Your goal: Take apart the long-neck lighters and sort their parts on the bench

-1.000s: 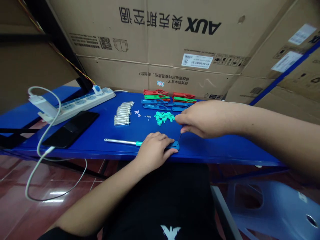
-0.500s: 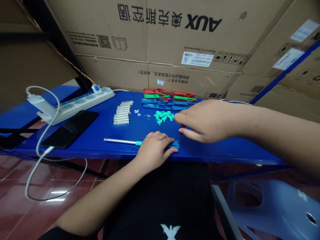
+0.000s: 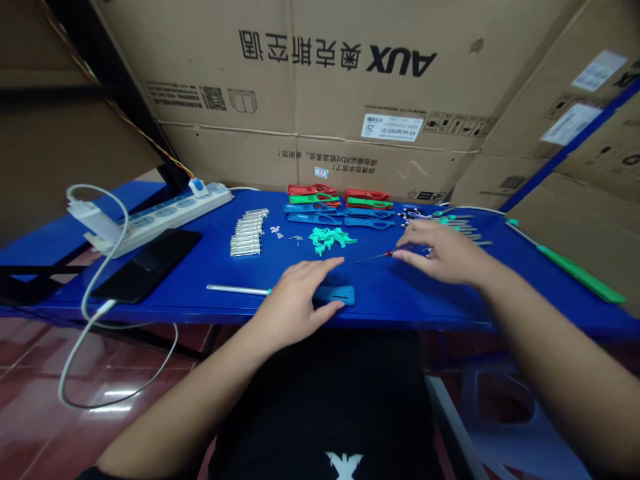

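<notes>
My left hand [image 3: 295, 307] lies at the table's front edge, fingers spread, its thumb resting on a flat blue plastic clip half [image 3: 335, 296]. Under that palm runs a steel-shafted screwdriver [image 3: 235, 289], its teal handle mostly hidden. My right hand [image 3: 440, 250] pinches a thin red-handled screwdriver [image 3: 383, 257], whose tip points left. Between the hands and further back lie a heap of green plastic parts [image 3: 325, 239], rows of red, green and blue clips [image 3: 313, 208], and stacked metal tubes [image 3: 246, 235].
A power strip [image 3: 155, 220] and a black phone [image 3: 147, 265] on a white cable sit at the blue table's [image 3: 400, 300] left. Teal-tipped metal rods [image 3: 463, 227] and a green-handled tool [image 3: 575, 270] lie right. Cardboard boxes [image 3: 345, 113] stand behind.
My right hand has moved right, away from the blue clip half, turning the red-handled screwdriver level. My left fingers have spread off the piece. The view has shifted, showing more of the table's right end.
</notes>
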`<state>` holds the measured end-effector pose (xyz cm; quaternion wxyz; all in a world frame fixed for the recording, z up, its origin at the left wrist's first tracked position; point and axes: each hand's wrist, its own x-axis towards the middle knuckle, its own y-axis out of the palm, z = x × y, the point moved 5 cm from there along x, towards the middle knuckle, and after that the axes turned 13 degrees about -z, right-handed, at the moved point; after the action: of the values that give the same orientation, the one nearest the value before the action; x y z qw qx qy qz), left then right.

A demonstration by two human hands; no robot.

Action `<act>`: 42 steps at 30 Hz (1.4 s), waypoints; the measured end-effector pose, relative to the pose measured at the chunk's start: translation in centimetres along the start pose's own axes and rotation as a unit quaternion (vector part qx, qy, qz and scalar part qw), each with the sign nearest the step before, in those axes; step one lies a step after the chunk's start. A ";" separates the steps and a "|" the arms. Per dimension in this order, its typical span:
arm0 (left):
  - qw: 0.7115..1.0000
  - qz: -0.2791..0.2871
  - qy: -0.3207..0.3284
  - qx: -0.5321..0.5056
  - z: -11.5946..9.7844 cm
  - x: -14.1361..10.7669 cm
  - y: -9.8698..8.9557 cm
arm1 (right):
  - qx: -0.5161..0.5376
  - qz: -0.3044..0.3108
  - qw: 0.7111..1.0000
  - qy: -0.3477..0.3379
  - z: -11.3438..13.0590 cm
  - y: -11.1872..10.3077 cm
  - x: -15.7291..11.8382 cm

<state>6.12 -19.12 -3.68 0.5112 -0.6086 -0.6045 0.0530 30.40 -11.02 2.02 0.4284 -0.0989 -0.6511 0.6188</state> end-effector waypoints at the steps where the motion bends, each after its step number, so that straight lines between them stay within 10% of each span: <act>1: 1.000 0.008 0.003 0.023 0.5 -0.1 -0.7 | 0.021 -0.003 1.000 0.021 -0.9 1.2 -1.1; 5: 0.993 0.065 -0.013 0.100 3.4 -1.2 -2.8 | 0.016 0.011 0.997 0.071 -2.2 4.6 -3.9; 9: 0.991 0.079 -0.021 0.109 4.7 -1.7 -3.5 | -0.026 -0.018 1.000 0.002 1.9 4.1 -3.3; 15: 0.981 0.052 0.106 0.152 0.6 0.6 -2.8 | -0.004 0.054 0.995 -0.085 11.6 5.2 -1.3; 20: 0.951 0.046 0.250 0.175 -1.9 4.0 -2.7 | 0.013 0.029 0.997 0.063 10.8 7.1 -1.6; 24: 0.923 -0.191 0.314 0.115 -2.0 8.0 -7.5 | 0.099 -0.045 0.985 0.134 8.7 7.5 -2.3; 29: 0.743 -0.619 0.251 0.024 -1.0 9.7 -14.3 | 0.143 -0.112 0.956 0.232 7.2 7.3 -2.4; 32: 0.695 -0.663 0.278 0.008 -0.2 9.8 -14.0 | 0.178 -0.138 0.935 0.273 6.6 7.2 -2.3; 35: 0.745 -0.593 0.293 0.085 2.0 10.6 -12.3 | 0.216 -0.125 0.922 0.296 6.1 7.5 -2.3; 38: 0.778 -0.592 0.201 0.060 6.4 11.3 -12.4 | 0.237 -0.111 0.916 0.305 5.6 7.8 -2.4; 42: 0.735 -0.673 0.057 -0.052 10.9 11.4 -14.8 | 0.239 -0.140 0.907 0.318 5.3 7.6 -2.4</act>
<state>-8.47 -7.78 7.65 0.4143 -0.0699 -0.8279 -0.3715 25.21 -14.82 -5.12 0.7056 -0.0935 -0.3202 0.6252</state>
